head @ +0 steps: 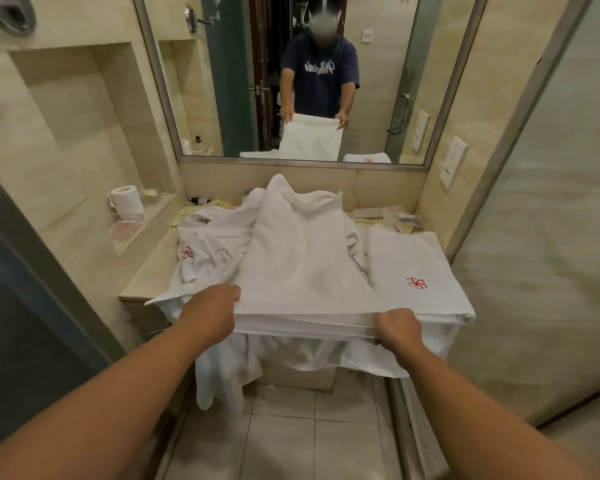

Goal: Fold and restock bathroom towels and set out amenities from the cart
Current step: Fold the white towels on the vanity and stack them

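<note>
White bath towel (305, 265) lies stretched over the vanity counter (149, 271). Its far end is bunched up against the back wall under the mirror (374, 109), and its near edge is lifted just past the counter front. Left hand (212, 313) has its fingers curled over the towel's near left corner and pinches the layered hem. Right hand (397, 329) is closed in a fist on the near right corner, gripping the same stacked edge. The hem is pulled taut between the two hands, with several layers visible along it

Crumpled towel (205, 251) with a red emblem sits on the left side of the counter, partly under the held towel. More white cloth hangs off the counter front below the hands and down toward the tiled floor (291, 438); cannot tell which towel it belongs to. Folded towel (420, 271) with a red emblem lies flat on the right side of the counter, just beside the held towel, its near edge at the counter front

Amenity packets (392, 218) are scattered at the back right corner, behind the folded towel. Small dark-capped bottle (200, 201) lies at the back left on yellowish paper. Toilet paper roll (127, 199) stands on the side ledge at left, with a clear square tray (125, 226) in front of it and a small dish (150, 192) beside it. Socket panel (452, 161) is on the right wall. The mirror shows the person holding the towel with both hands
</note>
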